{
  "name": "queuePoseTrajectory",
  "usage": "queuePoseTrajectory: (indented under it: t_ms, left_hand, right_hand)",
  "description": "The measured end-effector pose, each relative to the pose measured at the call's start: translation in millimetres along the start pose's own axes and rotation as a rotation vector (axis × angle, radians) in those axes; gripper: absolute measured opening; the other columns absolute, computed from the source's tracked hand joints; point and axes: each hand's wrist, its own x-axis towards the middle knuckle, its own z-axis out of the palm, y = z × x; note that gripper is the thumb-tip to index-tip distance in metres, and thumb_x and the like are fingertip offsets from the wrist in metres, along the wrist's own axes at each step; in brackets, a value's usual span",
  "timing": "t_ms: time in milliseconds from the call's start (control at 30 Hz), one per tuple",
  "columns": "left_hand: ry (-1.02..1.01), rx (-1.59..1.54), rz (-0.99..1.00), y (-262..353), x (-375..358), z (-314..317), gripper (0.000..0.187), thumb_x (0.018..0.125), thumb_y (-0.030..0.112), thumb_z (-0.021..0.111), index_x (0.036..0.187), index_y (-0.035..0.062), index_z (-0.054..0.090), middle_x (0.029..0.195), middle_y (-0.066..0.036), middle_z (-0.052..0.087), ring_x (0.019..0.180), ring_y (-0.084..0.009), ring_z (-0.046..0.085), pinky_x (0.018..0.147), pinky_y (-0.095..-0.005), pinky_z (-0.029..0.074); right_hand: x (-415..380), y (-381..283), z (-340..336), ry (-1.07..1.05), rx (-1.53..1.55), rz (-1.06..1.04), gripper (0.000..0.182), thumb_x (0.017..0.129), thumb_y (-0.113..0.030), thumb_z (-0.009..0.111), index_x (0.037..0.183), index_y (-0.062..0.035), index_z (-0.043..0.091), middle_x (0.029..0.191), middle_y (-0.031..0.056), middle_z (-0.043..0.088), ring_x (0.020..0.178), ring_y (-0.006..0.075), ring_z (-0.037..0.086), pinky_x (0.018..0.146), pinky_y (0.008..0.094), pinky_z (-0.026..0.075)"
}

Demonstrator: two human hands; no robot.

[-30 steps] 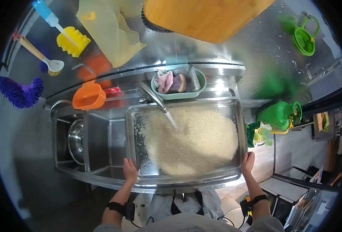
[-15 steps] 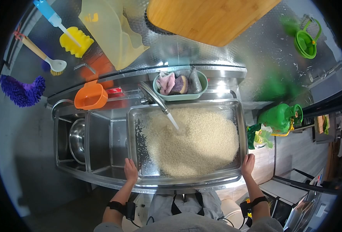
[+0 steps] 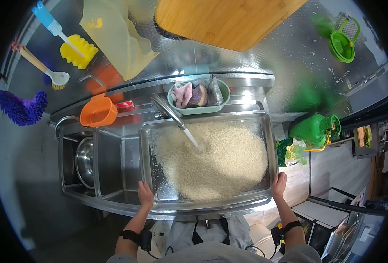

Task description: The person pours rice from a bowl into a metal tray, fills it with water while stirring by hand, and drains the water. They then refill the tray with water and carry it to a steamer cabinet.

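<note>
A large steel tray point(image 3: 161, 192) rests across the right part of the sink, with a wide heap of pale rice grains point(image 3: 220, 171) spread over it. From the curved faucet point(image 3: 170, 110) a stream of water point(image 3: 191, 137) falls onto the upper left of the rice. My left hand point(image 3: 145, 195) is closed around the tray's near left corner. At the opposite near corner, on the right, my right hand point(image 3: 279, 185) grips the rim. Both thumbs and fingertips show only in part.
Behind the tray stands a pale green basin point(image 3: 222, 105) holding cloths and scrubbers. An orange scoop point(image 3: 98, 113) sits at the back left. The left sink compartment holds a steel bowl point(image 3: 85, 162). Right of the sink are a green gas cylinder point(image 3: 309, 130) and a plastic bag point(image 3: 295, 153).
The whole view has shifted slightly, so most things appear a little further left. Rice reaches closer to the tray's upper left side. Both hands keep their hold on the tray; water still runs.
</note>
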Motion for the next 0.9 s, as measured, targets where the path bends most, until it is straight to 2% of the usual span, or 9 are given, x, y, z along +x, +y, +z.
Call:
queuePoseTrajectory:
  t_ms: [133, 200, 233, 333, 367, 500, 700, 767, 900]
  left_hand:
    - [0.0, -0.02, 0.006, -4.1, -0.1, 0.9, 0.026, 0.093, 0.023, 0.034, 0.085, -0.001, 0.039, 0.072, -0.026, 0.049, 0.073, -0.0459, 0.047, 0.062, -0.049, 0.034]
    - [0.006, -0.017, 0.018, -1.2, 0.0, 0.4, 0.026, 0.093, 0.023, 0.034, 0.085, -0.0013, 0.039, 0.073, -0.026, 0.048, 0.073, -0.0459, 0.047, 0.062, -0.0487, 0.034]
    - [0.004, -0.02, 0.023, 1.7, 2.5, 0.1, 0.026, 0.093, 0.023, 0.034, 0.085, -0.0013, 0.039, 0.073, -0.026, 0.048, 0.073, -0.0459, 0.047, 0.062, -0.0487, 0.034]
    - [-0.027, -0.043, -0.064, 4.5, -0.5, -1.7, 0.027, 0.093, 0.023, 0.034, 0.085, -0.0016, 0.039, 0.074, -0.027, 0.048, 0.074, -0.0461, 0.047, 0.063, -0.0481, 0.034]
    - [-0.032, -0.053, -0.057, 3.1, -0.5, -2.2, 0.027, 0.093, 0.023, 0.034, 0.085, -0.0018, 0.039, 0.074, -0.027, 0.048, 0.075, -0.0462, 0.047, 0.063, -0.0479, 0.034]
    - [0.002, -0.033, -0.019, -4.0, 0.2, 2.5, 0.026, 0.093, 0.022, 0.035, 0.084, -0.002, 0.039, 0.074, -0.026, 0.047, 0.075, -0.0463, 0.046, 0.063, -0.0473, 0.034]
    - [-0.05, -0.071, -0.044, -6.2, 2.4, 0.4, 0.024, 0.092, 0.021, 0.036, 0.083, -0.0015, 0.04, 0.074, -0.025, 0.048, 0.074, -0.0452, 0.047, 0.063, -0.047, 0.035]
    - [-0.044, -0.069, -0.049, -4.5, 2.9, -0.4, 0.024, 0.092, 0.02, 0.037, 0.083, -0.0015, 0.04, 0.074, -0.025, 0.048, 0.074, -0.0448, 0.047, 0.063, -0.0468, 0.035]
    - [-0.044, -0.061, -0.059, 0.6, 2.3, -2.8, 0.023, 0.091, 0.02, 0.038, 0.083, -0.0012, 0.04, 0.075, -0.025, 0.049, 0.074, -0.0442, 0.048, 0.063, -0.0466, 0.035]
  right_hand:
    - [-0.9, -4.1, -1.9, -0.018, -0.01, 0.03, 0.017, 0.085, -0.015, 0.046, 0.087, 0.0017, 0.044, 0.085, 0.0173, 0.047, 0.084, 0.0343, 0.045, 0.074, 0.0431, 0.036]
    - [1.0, -22.4, -10.3, 0.077, -0.221, -0.083, 0.024, 0.08, -0.011, 0.051, 0.1, 0.0022, 0.045, 0.098, 0.0183, 0.048, 0.094, 0.0351, 0.045, 0.081, 0.043, 0.036]
    - [2.9, -31.6, -11.4, 0.081, -0.224, -0.08, 0.024, 0.08, -0.011, 0.051, 0.1, 0.0022, 0.045, 0.098, 0.0183, 0.048, 0.094, 0.0351, 0.045, 0.081, 0.043, 0.036]
    - [2.8, -71.0, -12.0, 0.061, 0.034, -0.241, 0.053, 0.074, -0.004, 0.054, 0.123, 0.0025, 0.035, 0.119, 0.0235, 0.041, 0.111, 0.0395, 0.039, 0.097, 0.0444, 0.029]
    - [1.1, -87.8, -12.7, -0.031, 0.041, -0.227, 0.057, 0.075, -0.005, 0.054, 0.127, 0.0038, 0.032, 0.127, 0.0248, 0.036, 0.119, 0.0403, 0.033, 0.102, 0.044, 0.024]
    - [10.1, -153.0, 10.4, -0.289, 0.165, -0.447, 0.069, 0.076, -0.014, 0.057, 0.132, 0.007, 0.023, 0.136, 0.0268, 0.023, 0.127, 0.04, 0.023, 0.106, 0.042, 0.019]
    - [33.7, -236.3, 89.7, -0.418, 0.182, -0.479, 0.08, 0.076, -0.032, 0.061, 0.133, 0.0061, 0.019, 0.138, 0.0254, 0.021, 0.129, 0.0382, 0.02, 0.106, 0.0427, 0.019]
    - [38.4, -256.3, 113.4, -0.325, 0.042, -0.536, 0.086, 0.075, -0.044, 0.06, 0.132, 0.0065, 0.021, 0.137, 0.0252, 0.022, 0.129, 0.0363, 0.02, 0.107, 0.0401, 0.019]
    - [48.5, -298.6, 138.5, -0.404, -0.016, -0.644, 0.086, 0.076, -0.047, 0.057, 0.132, 0.0071, 0.022, 0.137, 0.0241, 0.024, 0.13, 0.035, 0.019, 0.108, 0.0377, 0.018]
